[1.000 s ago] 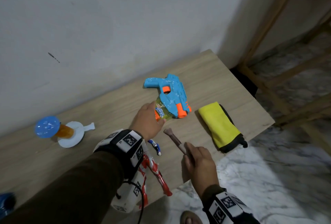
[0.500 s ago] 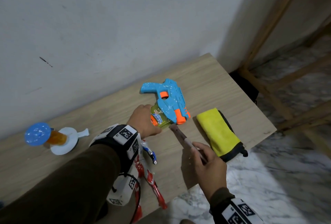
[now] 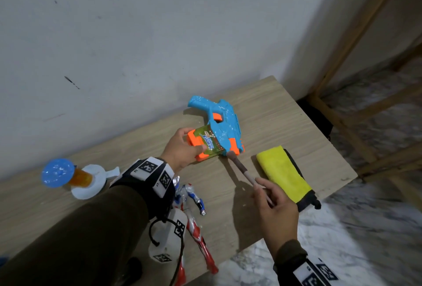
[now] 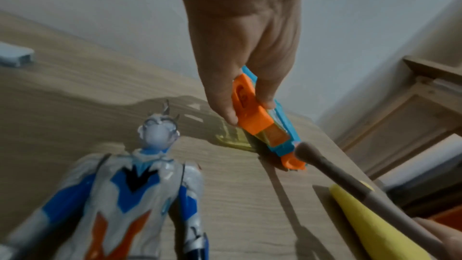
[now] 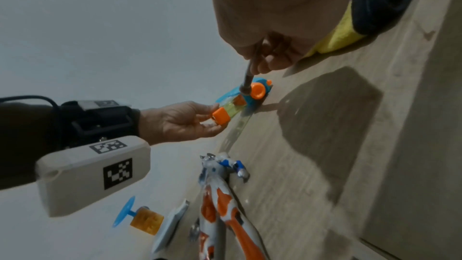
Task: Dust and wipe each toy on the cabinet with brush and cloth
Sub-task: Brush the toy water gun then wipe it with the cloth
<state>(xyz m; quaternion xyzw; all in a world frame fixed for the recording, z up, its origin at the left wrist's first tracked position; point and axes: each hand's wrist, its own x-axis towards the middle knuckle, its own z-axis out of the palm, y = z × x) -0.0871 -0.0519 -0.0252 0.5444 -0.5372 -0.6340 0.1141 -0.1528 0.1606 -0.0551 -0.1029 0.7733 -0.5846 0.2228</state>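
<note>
Since the earlier frames the brush (image 3: pixel 242 168) tip has moved from short of the toy to touching the blue water gun (image 3: pixel 222 125) at its orange muzzle end, and the gun's tank end is now lifting off the top, where it was lying flat a second ago; left hand (image 3: pixel 182 151) is gripping the orange cap of the tank, thumb and fingers curled round it, seen clearly in left wrist view (image 4: pixel 246 94); right hand (image 3: pixel 274 208) is pinching the thin brush handle between thumb and fingertips, rest of fingers loosely curled; brush long axis is running from the right hand up and left to the gun, bristle head pointing away from the person; gun is sitting mid-right on the wooden cabinet top (image 3: pixel 285 112), near the wall, grip pointing toward the wall and left, muzzle toward the near edge, long axis running diagonally from far-left to near-right; yellow cloth (image 3: pixel 283 176) is lying folded just right of the brush, apart from the gun; action figure (image 3: pixel 194 217) is lying on its back near the front edge under the left wrist; blue-topped spinner toy (image 3: pixel 68 176) is sitting well apart at left.
</note>
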